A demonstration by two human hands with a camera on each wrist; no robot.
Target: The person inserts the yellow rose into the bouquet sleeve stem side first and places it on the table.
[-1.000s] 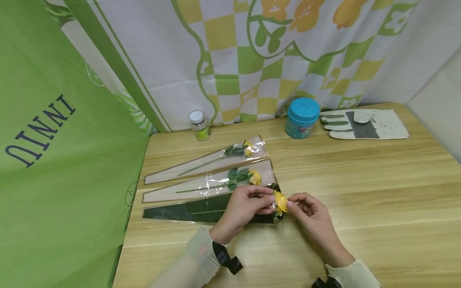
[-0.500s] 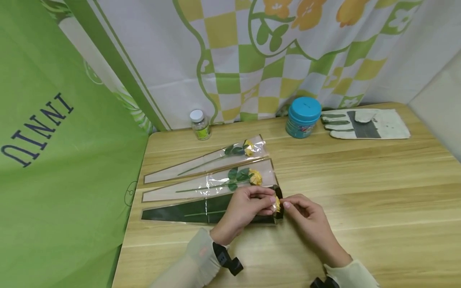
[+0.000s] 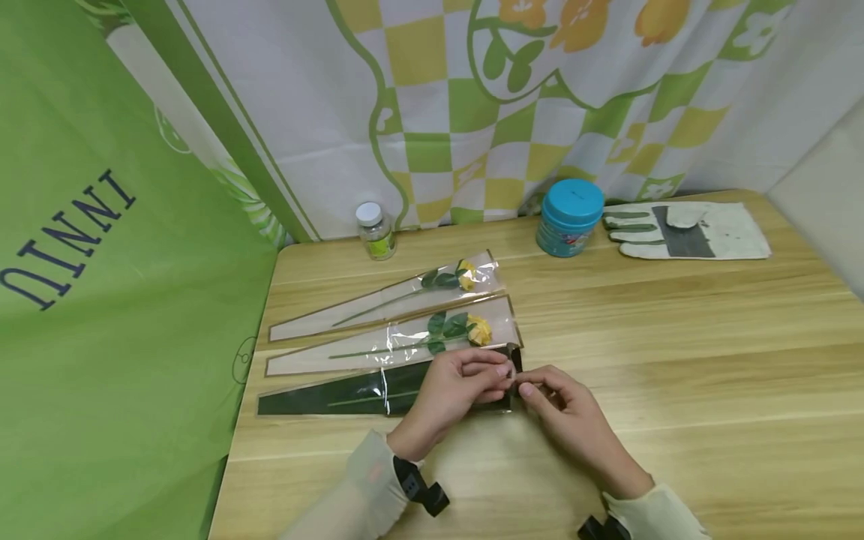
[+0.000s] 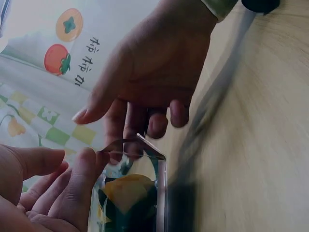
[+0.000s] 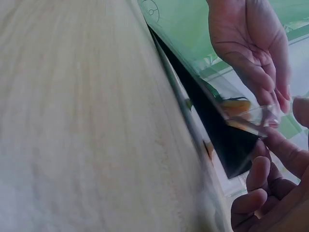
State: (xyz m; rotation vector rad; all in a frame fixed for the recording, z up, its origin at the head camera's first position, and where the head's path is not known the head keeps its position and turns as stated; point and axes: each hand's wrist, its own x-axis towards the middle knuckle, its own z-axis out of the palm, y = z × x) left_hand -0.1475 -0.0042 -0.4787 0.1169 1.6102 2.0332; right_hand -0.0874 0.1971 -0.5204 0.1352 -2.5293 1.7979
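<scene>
A black-backed, clear-fronted flower sleeve (image 3: 310, 395) lies nearest me on the table. My left hand (image 3: 466, 382) pinches the clear film at its wide mouth. Inside is a single yellow rose (image 4: 128, 191); its bloom shows in both wrist views, while in the head view my left hand hides it and only the green stem (image 3: 354, 400) shows. My right hand (image 3: 574, 412) is at the same mouth, index fingertip touching the edge, thumb held apart. Two white-backed sleeves, the middle one (image 3: 297, 364) and the far one (image 3: 304, 324), each hold a yellow rose.
At the back of the wooden table (image 3: 709, 360) stand a small white-capped bottle (image 3: 376, 232) and a blue tub (image 3: 570, 217). A work glove (image 3: 688, 230) lies to their right. A patterned curtain (image 3: 432, 97) hangs behind, and green cloth (image 3: 135, 337) hangs at the left.
The yellow bloom, earlier sticking out of the black sleeve's mouth, has slid inside to the left. My right hand has followed it slightly left. The black sleeve has shifted a little left.
</scene>
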